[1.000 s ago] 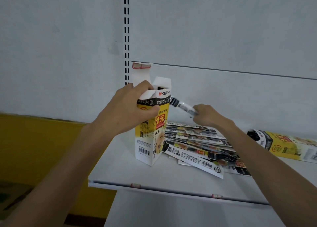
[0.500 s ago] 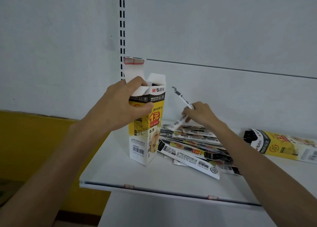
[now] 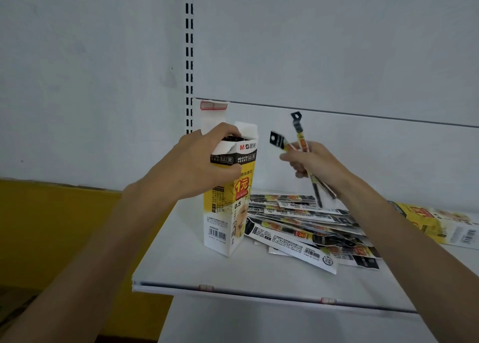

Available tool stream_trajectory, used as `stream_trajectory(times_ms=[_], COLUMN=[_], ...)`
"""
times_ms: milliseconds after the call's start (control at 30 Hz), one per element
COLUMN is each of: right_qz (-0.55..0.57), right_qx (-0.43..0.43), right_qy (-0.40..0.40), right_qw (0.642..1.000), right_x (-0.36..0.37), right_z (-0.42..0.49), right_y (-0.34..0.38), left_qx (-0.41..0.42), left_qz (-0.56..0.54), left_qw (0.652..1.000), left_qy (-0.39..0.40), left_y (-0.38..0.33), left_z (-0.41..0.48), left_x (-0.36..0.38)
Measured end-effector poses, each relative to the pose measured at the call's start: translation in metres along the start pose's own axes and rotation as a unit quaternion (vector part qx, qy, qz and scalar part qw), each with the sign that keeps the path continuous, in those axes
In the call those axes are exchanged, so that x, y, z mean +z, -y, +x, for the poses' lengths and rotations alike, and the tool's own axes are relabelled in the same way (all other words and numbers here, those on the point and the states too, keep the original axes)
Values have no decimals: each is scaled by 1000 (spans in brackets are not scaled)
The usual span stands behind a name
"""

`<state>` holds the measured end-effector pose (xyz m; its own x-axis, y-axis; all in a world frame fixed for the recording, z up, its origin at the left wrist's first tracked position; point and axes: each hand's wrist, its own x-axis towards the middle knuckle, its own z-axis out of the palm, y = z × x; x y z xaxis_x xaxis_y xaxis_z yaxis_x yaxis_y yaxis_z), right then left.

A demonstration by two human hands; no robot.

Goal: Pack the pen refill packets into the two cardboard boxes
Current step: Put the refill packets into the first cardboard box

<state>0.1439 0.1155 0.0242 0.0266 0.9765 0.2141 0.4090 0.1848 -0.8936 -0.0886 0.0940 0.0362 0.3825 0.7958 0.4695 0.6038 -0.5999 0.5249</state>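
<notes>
Head view: your left hand (image 3: pixel 191 166) clamps the upright box (image 3: pixel 229 200) near the shelf's (image 3: pixel 259 275) left edge. Your right hand's (image 3: pixel 313 161) fingers (image 3: pixel 287 157) pinch what look like two refill packets (image 3: pixel 302 140) above the pile (image 3: pixel 311 228).

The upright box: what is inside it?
Dark packet tops show in the open mouth of the upright box, beside the left hand. How many it holds is hidden by its walls.

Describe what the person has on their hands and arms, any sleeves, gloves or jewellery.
Nothing is worn. Both the left hand and the right hand are bare, without gloves, rings or a watch, and both forearms are uncovered as far as the picture shows, with no sleeve in sight.
</notes>
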Motion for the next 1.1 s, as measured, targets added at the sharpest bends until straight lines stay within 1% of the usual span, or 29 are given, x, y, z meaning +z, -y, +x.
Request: stream_trajectory(times_ms=[67,167,267,300,367,433,533,600,700,733,833,900,1000,1067,1100], right_qz=[82,210,281,282,249,208,208,225,289,290,206,168,151,103,63], right_qx=[-15,-40,-73,-85,-110,-110,-125,-144,-178,-200,-264,-260,-210,-193,-204], right_qy=[-22,-42,-44,-59,-107,-139,-131,-146,-197,-210,-217,-224,-263,-257,-237], right_qw=[996,976,956,954,956,962,961,953,920,912,917,924,930,941,948], right_x=[2,5,3,3,4,7,9,8,5,6,21,32,35,35,37], right_z=[0,-3,-6,-7,-6,-6,-7,-9,-11,-10,-11,-8,2,8,8], right_y=[17,48,74,80,90,96,98,100,108,110,111,107,106,106,104], left_qx=[2,8,6,5,3,0,0,2,7,11,15,15,26,32,33], left_qz=[-7,-3,4,5,10,16,13,15,14,18,15,4,1,9,12], left_qw=[1000,1000,1000,1000,1000,1000,1000,1000,1000,1000,1000,1000,1000,999,999], left_qy=[9,3,-1,0,1,1,1,1,7,8,6,5,9,10,8], left_y=[-2,-1,0,-1,-1,0,0,-1,-2,-2,-2,-2,-2,-3,-2], left_z=[0,-3,-3,-3,-3,-4,-7,-9,-11,-11,-10,-11,-14,-15,-16], left_x=[-2,-1,-1,-1,0,0,0,-1,0,1,3,3,3,4,4])
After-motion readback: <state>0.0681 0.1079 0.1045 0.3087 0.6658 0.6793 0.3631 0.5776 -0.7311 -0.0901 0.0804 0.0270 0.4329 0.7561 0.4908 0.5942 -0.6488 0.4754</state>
